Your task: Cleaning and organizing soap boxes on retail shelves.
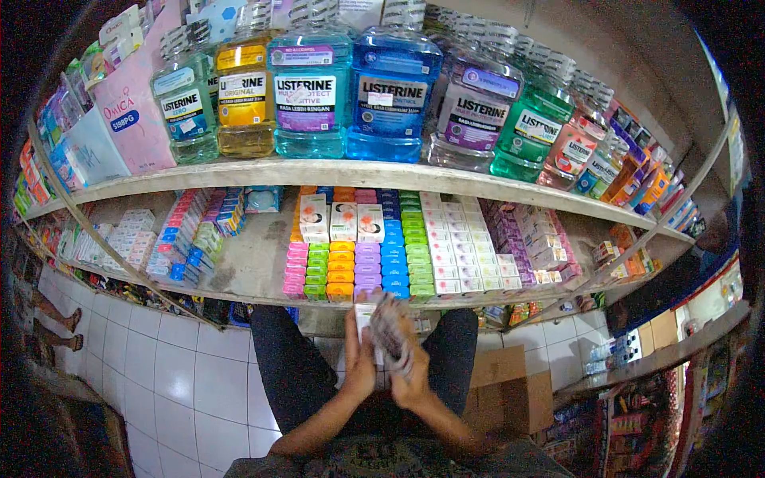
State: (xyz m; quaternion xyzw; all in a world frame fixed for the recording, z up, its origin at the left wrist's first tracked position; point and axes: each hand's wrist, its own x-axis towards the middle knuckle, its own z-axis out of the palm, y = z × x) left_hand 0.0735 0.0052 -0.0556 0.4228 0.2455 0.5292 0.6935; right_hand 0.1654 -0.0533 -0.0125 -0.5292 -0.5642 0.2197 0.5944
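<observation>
My left hand (358, 371) grips a small white box (363, 316) between my knees, just below the shelf's front edge. In my right hand (413, 377) is a crumpled grey cloth (389, 337), blurred and pressed against or close beside the box's right side. The cloth covers part of the box. Beyond my hands, rows of small soap-size boxes (394, 263) in pink, green, orange, purple and blue line the lower shelf. Three larger white boxes (343, 222) with a face picture rest on top of these rows. Rows of white boxes (457, 248) continue to the right.
Listerine mouthwash bottles (391, 95) stand along the upper shelf (269, 174), overhanging the lower one. Pink packs (134, 113) are at its left. A cardboard box (508, 388) sits on the tiled floor (179, 370) by my right knee. Another person's feet (73, 331) show far left.
</observation>
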